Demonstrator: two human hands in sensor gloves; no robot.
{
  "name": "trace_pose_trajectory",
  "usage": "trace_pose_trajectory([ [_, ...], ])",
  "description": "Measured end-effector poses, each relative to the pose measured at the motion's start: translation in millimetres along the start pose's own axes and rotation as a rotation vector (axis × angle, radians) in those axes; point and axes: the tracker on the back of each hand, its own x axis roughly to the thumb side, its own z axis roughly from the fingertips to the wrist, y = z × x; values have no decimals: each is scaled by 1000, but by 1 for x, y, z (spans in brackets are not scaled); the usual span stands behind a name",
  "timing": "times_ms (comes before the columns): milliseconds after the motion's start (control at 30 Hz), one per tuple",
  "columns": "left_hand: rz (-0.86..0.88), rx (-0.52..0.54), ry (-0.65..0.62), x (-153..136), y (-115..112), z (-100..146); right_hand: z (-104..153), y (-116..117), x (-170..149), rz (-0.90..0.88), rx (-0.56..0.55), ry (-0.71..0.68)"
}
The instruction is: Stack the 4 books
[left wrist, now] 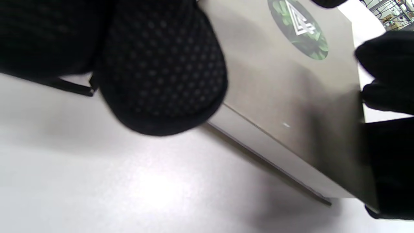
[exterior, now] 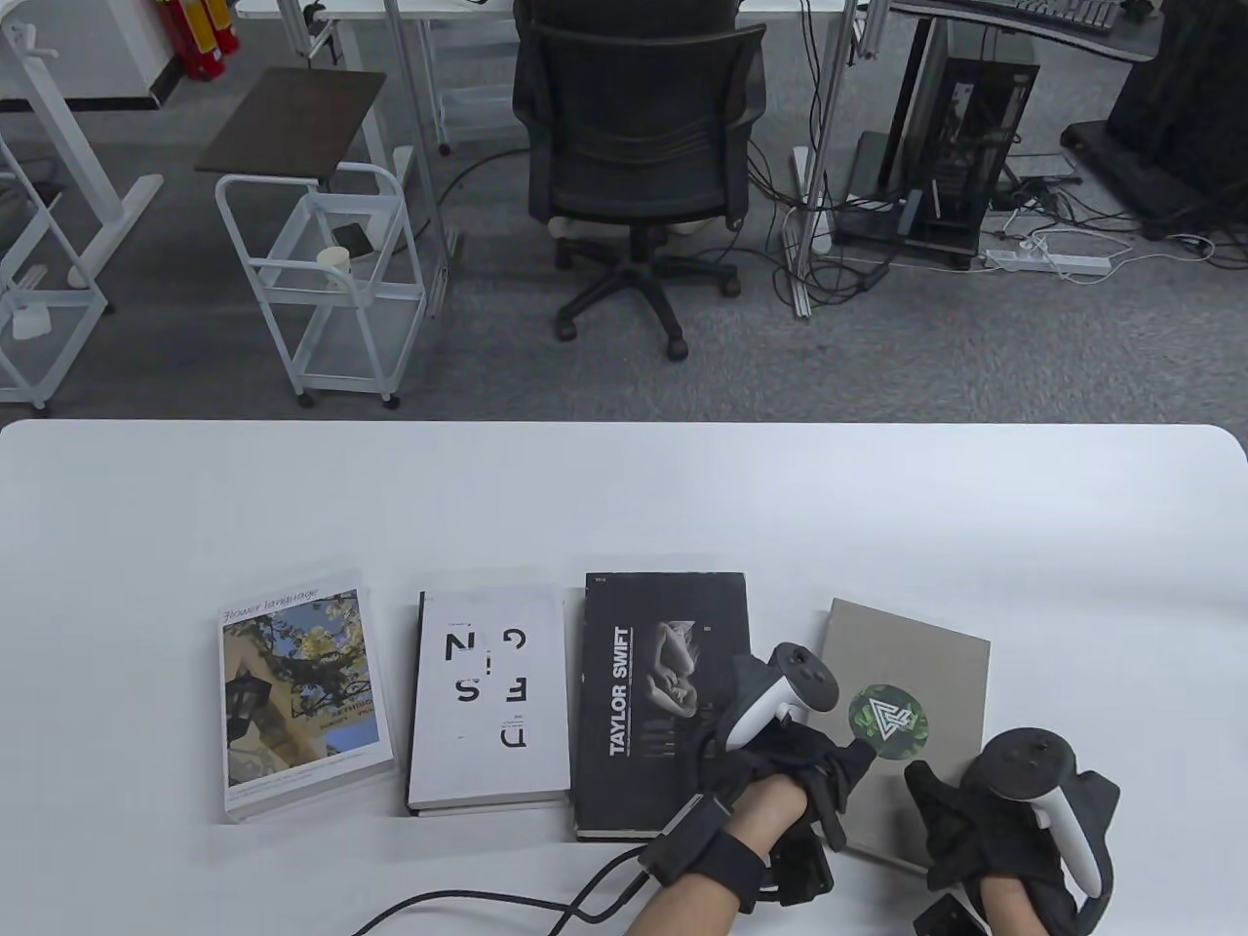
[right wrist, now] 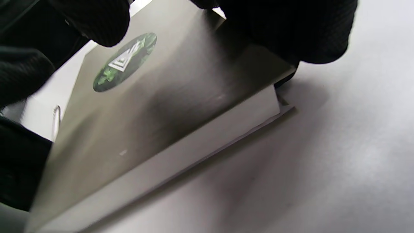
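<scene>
White surface (exterior: pixel 624 487) carries four books in a row; grey book (exterior: pixel 921 673) lies rightmost, beside the Taylor Swift book (exterior: pixel 663 702). Left hand (exterior: pixel 780 770) and right hand (exterior: pixel 985 829) grip its near corners. Left wrist view: stiff hardcover, probably heavy. Right wrist view: smooth cover; hold the edges.

Both hands cover the grey book's (exterior: pixel 912 673) near corners, so finger grip unclear; right hand (exterior: pixel 1014 829) cut off by bottom edge.
</scene>
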Motion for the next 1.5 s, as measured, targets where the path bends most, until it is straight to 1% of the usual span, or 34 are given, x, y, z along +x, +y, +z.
trace_pose_trajectory([
  [100,-21,4,1,1,-2,0,-1,-2,-4,-51,20,-7],
  [200,-45,32,-15,5,0,5,-1,-3,-4,-39,31,-10],
  [267,1,44,-48,7,3,8,-1,-2,-5,-41,28,-5],
  [367,96,15,-72,7,7,13,-1,-2,-5,-21,0,9],
  [433,111,18,-89,5,11,15,0,-3,-6,-21,-5,15],
  [600,77,109,-151,3,17,22,0,-3,-7,-46,-18,17],
  [767,20,144,-194,4,12,26,-1,-2,-7,-39,-23,12],
  [867,-7,196,-264,8,10,29,-1,-2,-7,-52,-25,13],
  [1000,14,188,-317,12,8,35,-1,-2,-8,-53,-23,14],
  [1100,28,220,-355,15,9,39,-1,-2,-8,-54,-22,15],
  [1200,34,229,-392,17,10,42,-1,-2,-9,-29,-33,18],
  [1300,25,243,-402,18,11,44,-1,-3,-10,-38,-25,17],
  [1400,27,235,-398,15,11,45,2,-3,-8,39,-32,20],
  [1500,44,263,-407,9,15,46,8,-3,-1,117,-46,4],
])
